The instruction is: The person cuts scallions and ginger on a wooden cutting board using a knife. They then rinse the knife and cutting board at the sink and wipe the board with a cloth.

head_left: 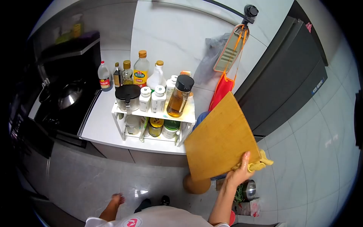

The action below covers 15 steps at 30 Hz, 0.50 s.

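Note:
My right hand (241,173) grips the lower right edge of a wooden cutting board (223,138), thumb pressed on its near face. A yellow cloth (261,162) is bunched at the same edge, under the fingers and against the board. Tilted up in the air, the board stands to the right of the counter shelf. Low on the left, by my body, hangs my left hand (118,198) over the floor, away from any object; its fingers are too small and blurred to read.
A white two-tier rack (151,113) on the counter (96,130) carries jars, shakers and an amber-filled pitcher (180,96). Several bottles stand behind it. At left is a stove with a wok (71,96). A grater (231,49) hangs on the wall; a dark refrigerator (280,75) stands right.

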{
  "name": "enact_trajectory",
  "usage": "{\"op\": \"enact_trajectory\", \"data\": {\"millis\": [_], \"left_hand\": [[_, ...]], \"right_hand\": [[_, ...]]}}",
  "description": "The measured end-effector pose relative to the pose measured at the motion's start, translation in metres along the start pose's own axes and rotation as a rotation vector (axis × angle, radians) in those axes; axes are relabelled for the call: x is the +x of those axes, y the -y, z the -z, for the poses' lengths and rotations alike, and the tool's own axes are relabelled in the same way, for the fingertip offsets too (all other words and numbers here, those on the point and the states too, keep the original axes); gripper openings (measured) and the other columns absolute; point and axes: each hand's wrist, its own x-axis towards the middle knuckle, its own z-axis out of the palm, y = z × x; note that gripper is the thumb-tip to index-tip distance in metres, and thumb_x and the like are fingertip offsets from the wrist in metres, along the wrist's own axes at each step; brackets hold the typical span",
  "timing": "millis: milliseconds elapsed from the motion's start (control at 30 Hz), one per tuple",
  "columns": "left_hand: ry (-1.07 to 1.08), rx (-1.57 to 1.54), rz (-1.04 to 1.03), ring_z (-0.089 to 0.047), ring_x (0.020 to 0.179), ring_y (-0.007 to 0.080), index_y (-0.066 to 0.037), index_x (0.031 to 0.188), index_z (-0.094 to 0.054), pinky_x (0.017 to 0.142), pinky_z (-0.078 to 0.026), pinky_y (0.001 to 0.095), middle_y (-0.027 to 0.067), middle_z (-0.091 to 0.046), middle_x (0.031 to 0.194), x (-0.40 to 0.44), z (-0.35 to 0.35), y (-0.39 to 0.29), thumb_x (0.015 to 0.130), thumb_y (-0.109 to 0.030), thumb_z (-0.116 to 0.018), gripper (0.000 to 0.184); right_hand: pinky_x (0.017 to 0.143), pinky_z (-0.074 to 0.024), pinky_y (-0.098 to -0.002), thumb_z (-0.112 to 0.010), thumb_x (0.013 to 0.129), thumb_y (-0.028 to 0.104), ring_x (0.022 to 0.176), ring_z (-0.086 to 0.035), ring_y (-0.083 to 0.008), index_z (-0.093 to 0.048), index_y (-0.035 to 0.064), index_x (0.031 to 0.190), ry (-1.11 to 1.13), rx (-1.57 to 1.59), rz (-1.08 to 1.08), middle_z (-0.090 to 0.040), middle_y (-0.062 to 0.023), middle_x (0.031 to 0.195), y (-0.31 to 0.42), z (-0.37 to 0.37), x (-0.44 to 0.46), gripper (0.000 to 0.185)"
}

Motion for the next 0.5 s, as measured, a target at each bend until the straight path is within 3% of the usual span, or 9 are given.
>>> {"op": "enact_trajectory", "data": {"millis": [33,67,100,133,167,200,267,300,500], "left_hand": [[-0.09,-0.118,-0.006,-0.067,0.068,0.0333,-0.01,0.098,-0.059,0.056,-0.055,0.0502,0.0149,-0.065,0.083,0.024,0.05,0.032,0.091,-0.023,-0.066,0.016],[0.038,-0.207,0.081,-0.065,0.071,0.0365,-0.012,0.096,-0.058,0.057,-0.052,0.0558,0.0156,-0.063,0.08,0.066,0.119,0.067,0.089,-0.023,-0.064,0.014],[0.095,0.614,-0.156,-0.065,0.08,0.0397,-0.011,0.101,-0.06,0.062,-0.051,0.0588,0.0183,-0.064,0.081,0.042,0.15,0.079,0.09,-0.022,-0.062,0.015],[-0.044,1.427,-0.418,-0.064,0.088,0.0429,-0.011,0.106,-0.061,0.066,-0.05,0.0617,0.0209,-0.065,0.082,0.015,0.18,0.09,0.092,-0.021,-0.059,0.018],[-0.103,1.554,-0.365,-0.064,0.089,0.0417,-0.01,0.109,-0.06,0.068,-0.05,0.0599,0.0209,-0.065,0.085,-0.005,0.192,0.102,0.093,-0.022,-0.059,0.021],[-0.126,1.341,-0.219,-0.065,0.09,0.0406,-0.009,0.113,-0.059,0.069,-0.051,0.058,0.0209,-0.065,0.088,-0.02,0.202,0.113,0.094,-0.022,-0.058,0.023],[-0.243,0.341,0.1,-0.065,0.092,0.0384,-0.007,0.12,-0.057,0.073,-0.052,0.0543,0.0209,-0.066,0.095,-0.038,0.202,0.13,0.095,-0.023,-0.056,0.029],[-0.249,0.091,0.159,-0.066,0.092,0.0372,-0.006,0.123,-0.056,0.074,-0.053,0.0525,0.0209,-0.066,0.098,-0.043,0.195,0.136,0.096,-0.023,-0.055,0.032],[-0.046,-0.112,0.155,-0.067,0.097,0.0304,0.0,0.143,-0.049,0.084,-0.056,0.0414,0.0208,-0.069,0.116,-0.037,0.147,0.189,0.102,-0.026,-0.05,0.049]], "right_hand": [[0.088,-0.0548,-0.0328,-0.072,0.094,0.01,0.099,-0.065,-0.0185,-0.059,-0.0055,0.123,0.003,-0.017,0.001,-0.066,-0.012,0.117,-0.007,-0.007,-0.001,0.036],[0.087,-0.0552,-0.0334,-0.072,0.094,0.01,0.098,-0.066,-0.0193,-0.06,-0.0062,0.122,0.011,-0.005,0.022,-0.066,-0.0127,0.115,-0.012,-0.017,-0.004,0.035],[0.087,-0.0552,-0.0334,-0.072,0.094,0.01,0.098,-0.066,-0.0193,-0.06,-0.0062,0.122,0.012,-0.004,0.021,-0.066,-0.0127,0.115,-0.018,-0.024,-0.007,0.035],[0.087,-0.055,-0.0334,-0.072,0.094,0.01,0.098,-0.065,-0.0196,-0.06,-0.0065,0.121,0.01,-0.016,0.044,-0.066,-0.0128,0.115,-0.025,-0.031,-0.009,0.034],[0.086,-0.0548,-0.0333,-0.072,0.093,0.01,0.097,-0.065,-0.0199,-0.061,-0.0069,0.121,0.007,-0.027,0.067,-0.066,-0.013,0.115,-0.031,-0.039,-0.011,0.034],[0.086,-0.0541,-0.0332,-0.072,0.093,0.008,0.097,-0.064,-0.0199,-0.061,-0.0076,0.12,0.027,-0.016,0.071,-0.066,-0.0132,0.115,-0.036,-0.047,-0.013,0.033],[0.086,-0.0539,-0.033,-0.072,0.094,0.007,0.097,-0.064,-0.0194,-0.06,-0.0079,0.12,0.014,-0.004,0.059,-0.066,-0.0133,0.115,-0.045,-0.062,-0.016,0.033],[0.086,-0.0537,-0.0328,-0.071,0.094,0.006,0.097,-0.064,-0.0189,-0.06,-0.0083,0.12,-0.002,0.003,0.047,-0.066,-0.0133,0.116,-0.049,-0.071,-0.018,0.032],[0.083,-0.0537,-0.0312,-0.072,0.093,0.006,0.089,-0.065,-0.016,-0.067,-0.0098,0.114,-0.033,-0.038,0.019,-0.07,-0.011,0.11,-0.09,-0.104,-0.013,0.027]]}}
